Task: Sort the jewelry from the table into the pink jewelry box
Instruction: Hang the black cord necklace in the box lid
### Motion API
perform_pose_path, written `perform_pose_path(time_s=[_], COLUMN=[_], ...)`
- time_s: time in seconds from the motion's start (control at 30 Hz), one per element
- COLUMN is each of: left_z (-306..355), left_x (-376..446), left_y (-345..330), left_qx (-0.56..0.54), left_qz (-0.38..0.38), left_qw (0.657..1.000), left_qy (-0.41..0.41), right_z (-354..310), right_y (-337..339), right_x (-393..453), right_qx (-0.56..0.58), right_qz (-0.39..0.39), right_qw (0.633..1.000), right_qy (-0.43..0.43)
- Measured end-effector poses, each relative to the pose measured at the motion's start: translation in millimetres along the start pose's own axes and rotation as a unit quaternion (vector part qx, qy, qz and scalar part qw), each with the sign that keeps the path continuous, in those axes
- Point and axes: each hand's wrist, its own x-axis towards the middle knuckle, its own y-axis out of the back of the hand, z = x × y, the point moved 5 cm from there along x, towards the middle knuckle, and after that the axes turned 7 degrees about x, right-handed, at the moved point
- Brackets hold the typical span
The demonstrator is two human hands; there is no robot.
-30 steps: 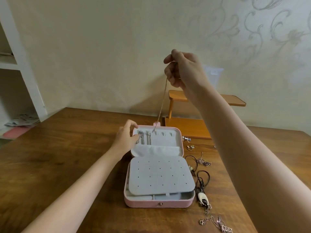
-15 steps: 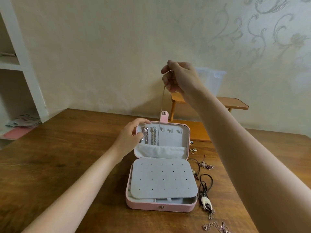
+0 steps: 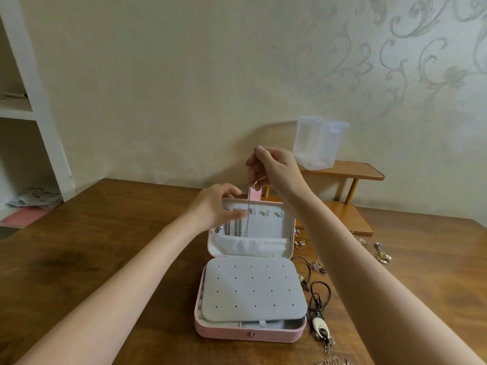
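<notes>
The pink jewelry box (image 3: 247, 333) stands open on the wooden table, its grey lid upright with small hooks along the top. Two chains (image 3: 233, 227) hang from the left hooks. My right hand (image 3: 274, 169) pinches the top of a thin chain necklace (image 3: 248, 217), which dangles down in front of the lid. My left hand (image 3: 216, 206) is at the lid's upper left, fingers over its top edge and thumb pressed against the lining beside the chain. A grey perforated earring pad (image 3: 253, 288) lies over the base.
Loose jewelry lies right of the box: black cord necklaces (image 3: 316, 293), a white pendant (image 3: 320, 327), earrings (image 3: 380, 255) and chains. A small wooden shelf (image 3: 350, 206) with a clear plastic container (image 3: 319, 143) stands behind. White shelving (image 3: 39, 127) is at far left.
My right hand has lowered the chain toward the lid's hooks. My left hand has moved right along the lid's top, its thumb now by the chain.
</notes>
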Motion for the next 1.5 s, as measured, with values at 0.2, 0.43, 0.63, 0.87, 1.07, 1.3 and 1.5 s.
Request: perform_pose_path(time_s=[0.2, 0.43, 0.63, 0.87, 1.07, 1.3, 1.5], left_z=[11, 17, 17, 13, 12, 16, 18], left_x=[13, 12, 9, 12, 11, 9, 6], left_y=[1, 1, -3, 3, 3, 6, 7], left_qx=[0.083, 0.073, 0.049, -0.011, -0.018, 0.008, 0.029], left_qz=[-0.012, -0.035, -0.093, -0.013, 0.006, 0.009, 0.025], left_qw=[0.997, 0.996, 0.994, 0.999, 0.999, 0.999, 0.998], left_qy=[0.001, -0.030, -0.039, -0.039, -0.045, -0.039, -0.044], right_z=[1, 1, -2, -2, -3, 14, 31], right_y=[5, 5, 1, 17, 26, 17, 24], right_x=[-5, -8, -5, -13, -40, -56, -56], right_qx=[0.009, 0.050, 0.037, 0.002, -0.459, -0.601, -0.569], right_qz=[0.001, -0.003, -0.009, 0.011, -0.048, -0.070, -0.005], right_qw=[1.000, 0.999, 0.999, 1.000, 0.885, 0.796, 0.822], right_qy=[0.006, -0.004, 0.003, 0.003, 0.055, 0.008, -0.003])
